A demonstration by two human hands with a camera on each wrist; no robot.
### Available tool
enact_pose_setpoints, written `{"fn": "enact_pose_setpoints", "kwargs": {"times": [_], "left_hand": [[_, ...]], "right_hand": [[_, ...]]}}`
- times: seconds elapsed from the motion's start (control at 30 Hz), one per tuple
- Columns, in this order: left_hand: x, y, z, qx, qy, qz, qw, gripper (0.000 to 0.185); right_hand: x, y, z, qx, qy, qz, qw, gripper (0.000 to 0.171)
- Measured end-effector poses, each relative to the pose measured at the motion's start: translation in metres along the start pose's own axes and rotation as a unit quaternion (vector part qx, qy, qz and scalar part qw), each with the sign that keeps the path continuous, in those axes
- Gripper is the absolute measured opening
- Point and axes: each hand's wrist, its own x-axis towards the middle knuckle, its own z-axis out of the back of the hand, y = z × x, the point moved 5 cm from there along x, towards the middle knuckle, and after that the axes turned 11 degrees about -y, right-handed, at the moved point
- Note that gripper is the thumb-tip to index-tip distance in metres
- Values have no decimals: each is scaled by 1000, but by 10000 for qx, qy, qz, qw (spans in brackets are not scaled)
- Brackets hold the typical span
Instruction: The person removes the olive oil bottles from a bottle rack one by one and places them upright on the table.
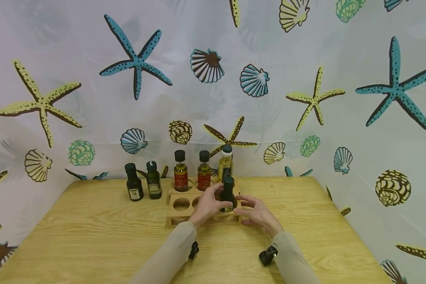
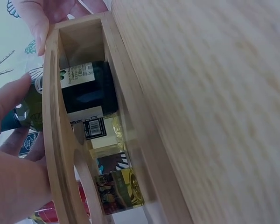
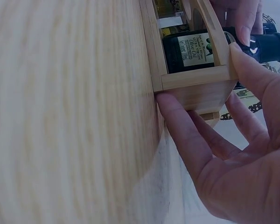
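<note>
We're working at the near edge of the wooden rack [image 1: 179, 215], which is sitting mid-worktop [image 1: 92, 236].

Right hand [image 1: 257, 213] is at the rack's 3 o'clock end: fingers [image 3: 177, 123] are lying straight along the end wall, thumb on the top board. No grasp, just bracing, likely so the rack isn't sliding while a bottle is going in.

Left hand [image 1: 207, 205] is wrapping its fingers round the dark bottle [image 1: 228, 195] at shoulder height. The bottle is standing upright in the front-row hole nearest that end; the left wrist view is showing its body [image 2: 86, 88] already below the top board, so we're judging it seated or nearly so.

Front row, toward 9 o'clock: open holes [image 1: 181, 204] are waiting.

Back row at 12 o'clock: two red-labelled bottles [image 1: 180, 171] and one pale oil bottle [image 1: 225, 163] are standing in their slots.

Further off at 10 o'clock, two dark bottles [image 1: 133, 182] are standing loose on the worktop, just beside the rack.
</note>
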Motion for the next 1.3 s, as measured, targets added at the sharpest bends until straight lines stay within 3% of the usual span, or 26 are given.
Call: {"fn": "enact_pose_setpoints", "kwargs": {"times": [0.3, 0.43, 0.7, 1.07, 1.3], "left_hand": [[3, 2, -3, 371, 257, 36, 9990, 60], [3, 3, -4, 293, 304, 14, 9991, 60], [1, 3, -2, 157, 286, -104, 9994, 56], [-2, -2, 0, 341, 274, -435, 9981, 67], [-5, -8, 7, 344, 131, -325, 9988, 71]], "right_hand": [[1, -1, 0, -9, 14, -51, 10000, 64], [1, -2, 0, 8, 26, -51, 10000, 64], [0, -2, -1, -5, 46, -12, 10000, 63], [0, -2, -2, 22, 31, -24, 10000, 61], [0, -1, 0, 38, 77, 13, 10000, 63]]}}
